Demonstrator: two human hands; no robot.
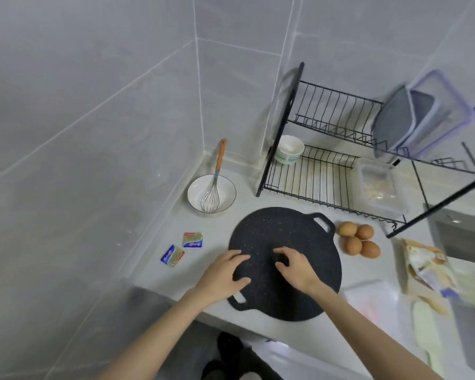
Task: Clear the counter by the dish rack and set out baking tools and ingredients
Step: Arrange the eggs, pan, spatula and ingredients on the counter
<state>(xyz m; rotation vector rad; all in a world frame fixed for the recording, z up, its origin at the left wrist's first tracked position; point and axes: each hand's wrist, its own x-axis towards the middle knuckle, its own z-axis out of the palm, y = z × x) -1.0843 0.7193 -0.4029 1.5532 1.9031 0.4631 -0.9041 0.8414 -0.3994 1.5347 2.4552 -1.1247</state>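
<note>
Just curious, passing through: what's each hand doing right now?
Left hand: open, resting on the black pan.
Right hand: fingers bent over the pan; grip cannot be told.

At lower centre, the left hand (225,272) and right hand (295,268) rest on a round black speckled griddle pan (299,234) on the pale counter (214,231).

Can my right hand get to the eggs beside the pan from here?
Probably yes. The right hand rests on the black pan, and the four eggs lie just past its right rim on open counter, nothing between.
</note>
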